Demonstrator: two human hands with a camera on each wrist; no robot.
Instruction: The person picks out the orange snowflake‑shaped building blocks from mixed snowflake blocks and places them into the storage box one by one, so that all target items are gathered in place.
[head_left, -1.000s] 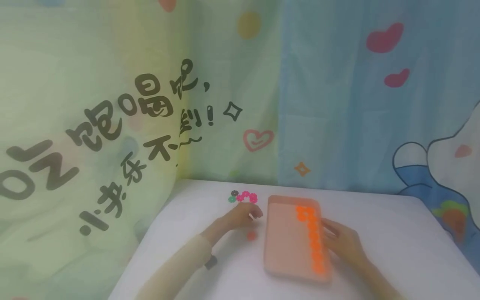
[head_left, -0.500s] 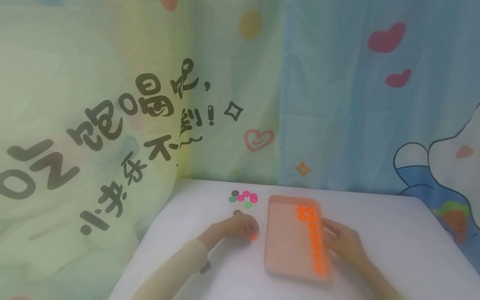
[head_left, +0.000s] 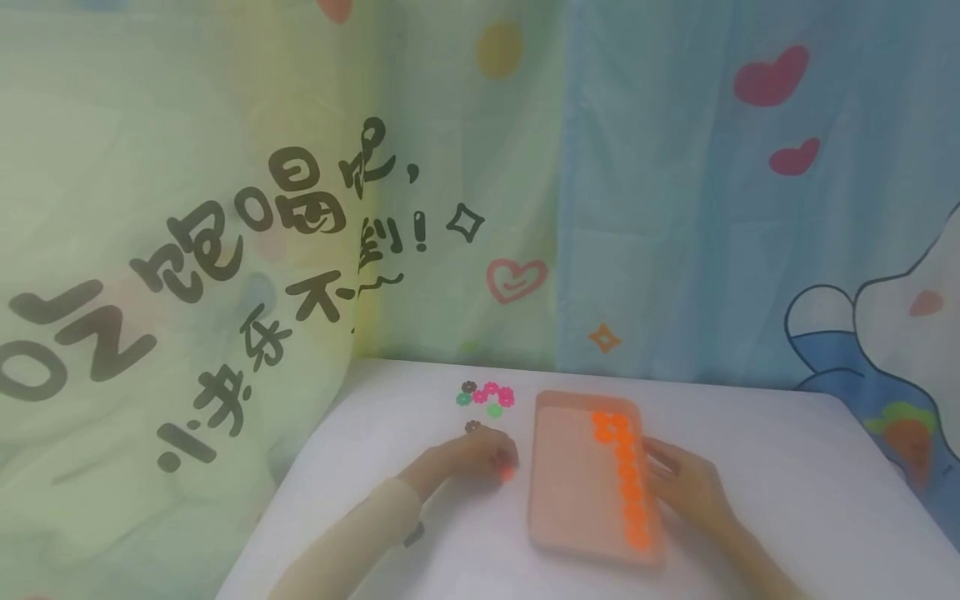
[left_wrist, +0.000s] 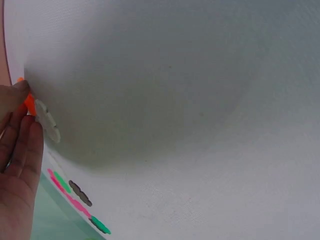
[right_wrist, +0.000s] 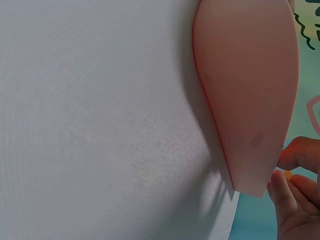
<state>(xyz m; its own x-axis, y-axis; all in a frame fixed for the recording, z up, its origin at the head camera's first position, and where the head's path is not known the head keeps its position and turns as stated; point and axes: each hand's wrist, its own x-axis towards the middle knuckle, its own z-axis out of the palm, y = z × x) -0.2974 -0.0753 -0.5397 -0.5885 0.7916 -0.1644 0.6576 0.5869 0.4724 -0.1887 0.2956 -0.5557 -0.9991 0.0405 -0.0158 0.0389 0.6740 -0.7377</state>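
**Left hand on an orange piece, right hand steadying the tray**

The left hand (head_left: 480, 454) reaches in from a pale sleeve, forearm angled up across the white tabletop (head_left: 750, 467). Its fingers (left_wrist: 20, 145) are curled down over a small orange flower piece (head_left: 507, 474), pinching it just left of the pink tray (head_left: 570, 475). The right hand (head_left: 686, 483) lies along the tray's right rim, fingers bent against its edge and gripping it. A column of orange pieces (head_left: 626, 471) runs down the tray's right side. Beyond the left hand lie a brown piece (head_left: 472, 427) and a cluster of pink, green and brown pieces (head_left: 487, 394).
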